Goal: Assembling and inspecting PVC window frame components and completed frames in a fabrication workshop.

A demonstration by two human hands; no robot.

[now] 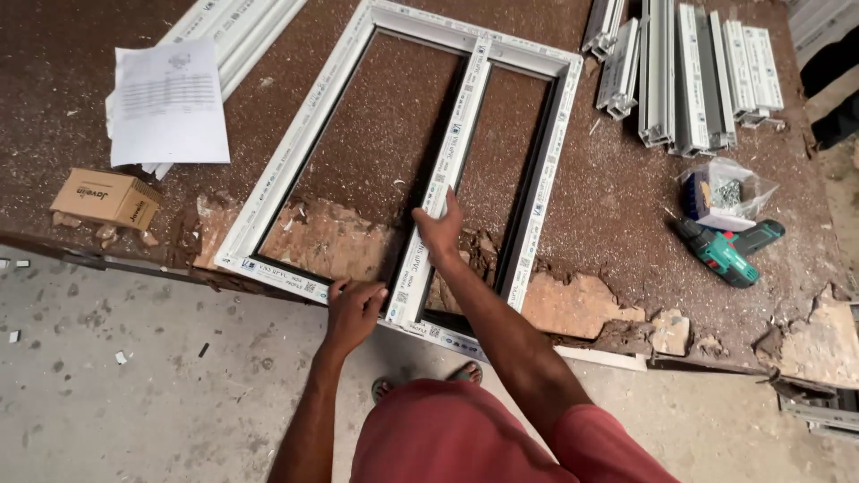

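Note:
A white plastic window frame (295,152) lies flat on a worn brown worktable (582,188), with a white middle bar (452,152) running down its length. My right hand (438,228) rests flat on the lower part of the middle bar, fingers pressed around it. My left hand (353,309) grips the frame's near rail at the table's front edge, just left of where the bar meets it.
A green cordless drill (727,250) and a clear bag of screws (725,192) lie to the right. White profile offcuts (689,72) are stacked at the back right. Printed papers (170,103) and a small cardboard box (107,199) sit at the left. The table's front edge is crumbled.

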